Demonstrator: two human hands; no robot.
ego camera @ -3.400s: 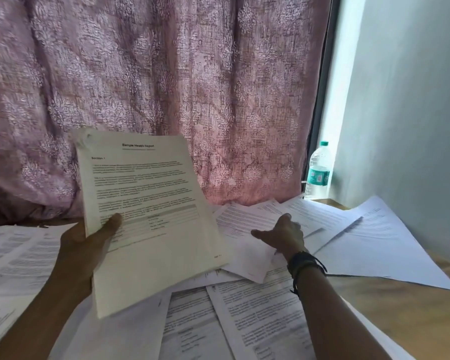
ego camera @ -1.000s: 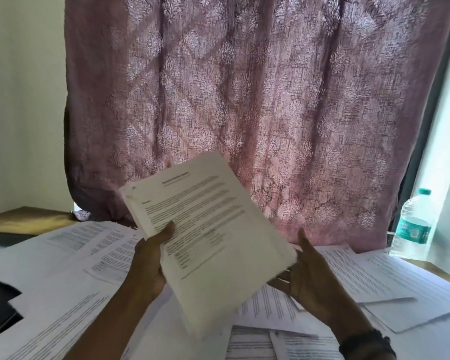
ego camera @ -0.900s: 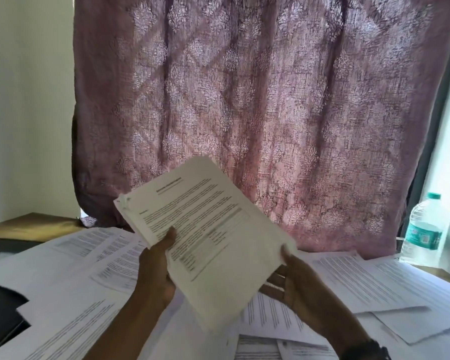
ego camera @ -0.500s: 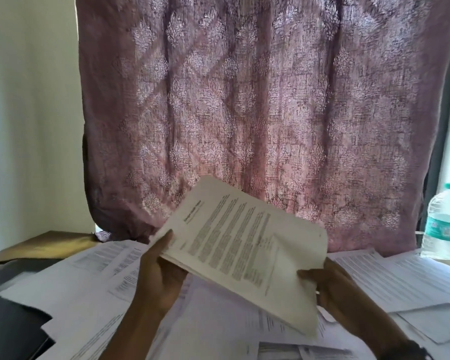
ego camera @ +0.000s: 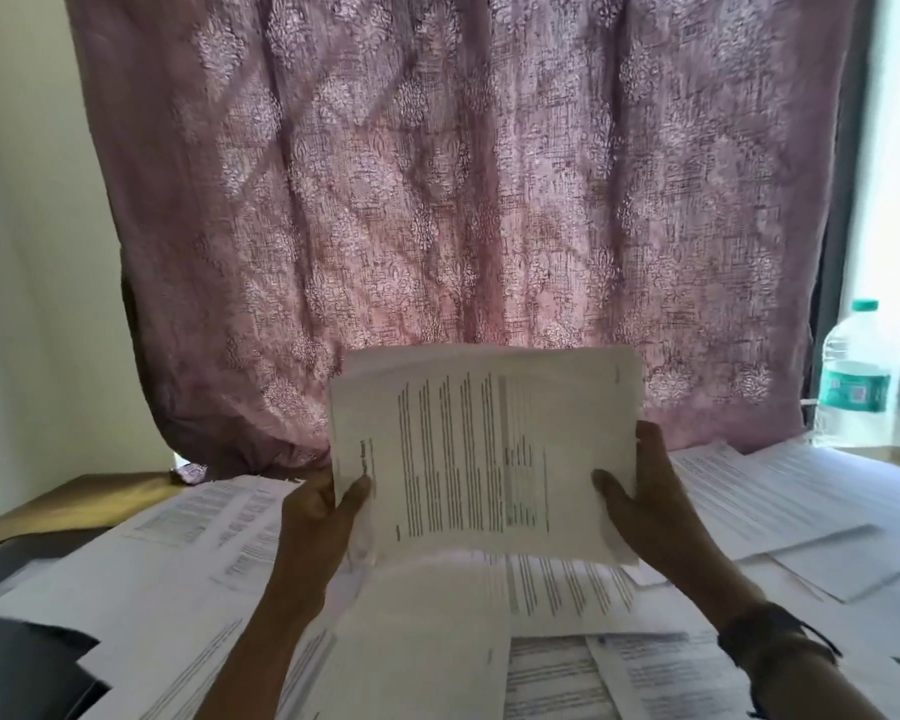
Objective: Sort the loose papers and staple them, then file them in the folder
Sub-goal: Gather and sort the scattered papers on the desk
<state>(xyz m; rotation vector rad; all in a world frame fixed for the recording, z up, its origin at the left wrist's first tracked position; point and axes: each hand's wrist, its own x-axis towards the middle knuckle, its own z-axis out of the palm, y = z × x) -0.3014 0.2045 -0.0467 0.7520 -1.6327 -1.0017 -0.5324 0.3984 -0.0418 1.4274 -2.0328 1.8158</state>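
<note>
While the stack of papers [ego camera: 484,454] is held sideways above the worktop [ego camera: 74,504], print lines running vertical, both hands grasp it. The left hand [ego camera: 318,517] pinches the left edge, thumb on the front. The right hand [ego camera: 640,501] clasps the right edge likewise. Loose sheets [ego camera: 749,501] lie strewn beneath and around.

Step, as judged: squaring one sorted set ahead of stapling. Next move likely calls for tapping the lower edge level, then a stapler, though none is in view. The dark flat item [ego camera: 17,667] at lower left may be the folder; cannot tell.
</note>
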